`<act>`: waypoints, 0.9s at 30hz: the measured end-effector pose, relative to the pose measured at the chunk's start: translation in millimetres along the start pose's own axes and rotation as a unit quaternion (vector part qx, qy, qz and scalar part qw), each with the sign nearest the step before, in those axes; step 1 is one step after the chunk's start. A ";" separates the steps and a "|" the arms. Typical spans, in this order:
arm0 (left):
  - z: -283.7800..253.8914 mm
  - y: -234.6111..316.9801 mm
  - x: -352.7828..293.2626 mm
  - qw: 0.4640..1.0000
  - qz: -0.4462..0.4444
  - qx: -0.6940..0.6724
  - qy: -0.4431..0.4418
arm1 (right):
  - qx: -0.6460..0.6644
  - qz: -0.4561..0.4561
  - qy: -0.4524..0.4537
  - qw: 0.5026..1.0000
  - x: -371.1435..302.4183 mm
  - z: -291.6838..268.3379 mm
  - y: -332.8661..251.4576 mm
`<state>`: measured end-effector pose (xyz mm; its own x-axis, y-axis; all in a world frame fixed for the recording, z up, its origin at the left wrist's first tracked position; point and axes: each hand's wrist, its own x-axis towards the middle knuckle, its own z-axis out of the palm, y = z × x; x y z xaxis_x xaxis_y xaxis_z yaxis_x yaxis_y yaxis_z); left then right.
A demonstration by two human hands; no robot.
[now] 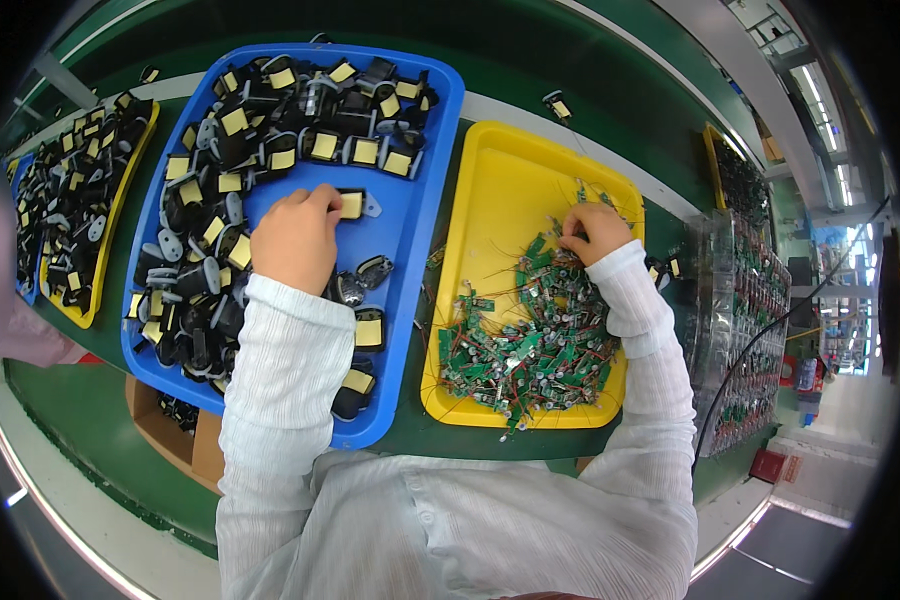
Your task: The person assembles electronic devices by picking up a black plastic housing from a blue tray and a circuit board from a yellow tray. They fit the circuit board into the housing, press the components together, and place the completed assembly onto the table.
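In the blue tray (398,250), my left hand (298,242) is closed with its fingertips at the near edge of a small black plastic part (351,205). This part carries a pale yellow pad and has a grey tab on its right. My right hand (596,233) is over the upper right of the yellow tray (485,200), thumb and fingers pinched together. What they hold, if anything, is hidden. Below that hand lies a heap of small green circuit boards (530,350) with thin wires. Similar black parts (220,185) fill the left and far sides of the blue tray.
Another yellow tray (138,170) of black parts stands at the left, near a person's sleeve (25,310). A cardboard box (205,450) is below the blue tray. Stacked clear trays (740,330) of boards stand at the right. One part (558,105) lies on the green bench beyond.
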<state>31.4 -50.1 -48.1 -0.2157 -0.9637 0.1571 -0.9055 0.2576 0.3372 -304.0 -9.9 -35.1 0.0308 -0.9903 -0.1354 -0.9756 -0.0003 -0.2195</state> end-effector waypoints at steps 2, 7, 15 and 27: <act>-2.4 0.7 -0.2 0.998 0.025 -0.054 0.024 | 0.063 0.047 0.002 0.997 -0.4 1.8 0.9; -6.0 10.7 -2.6 0.973 0.100 -0.196 0.066 | 0.010 0.030 0.013 0.999 0.3 5.1 -7.1; -17.5 38.9 -18.9 0.896 0.197 -0.396 0.032 | 0.235 0.046 0.050 0.970 -1.1 -7.0 -14.7; -16.7 50.3 -29.2 0.884 0.099 -0.452 -0.066 | -0.069 -0.019 0.117 0.991 19.4 11.2 -18.2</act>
<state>-1.8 -7.9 -20.3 -0.4310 -0.8784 0.2065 -0.1954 0.3142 0.9290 -283.2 -27.5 -44.6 0.0322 -0.9942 0.1025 -0.9956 -0.0410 -0.0843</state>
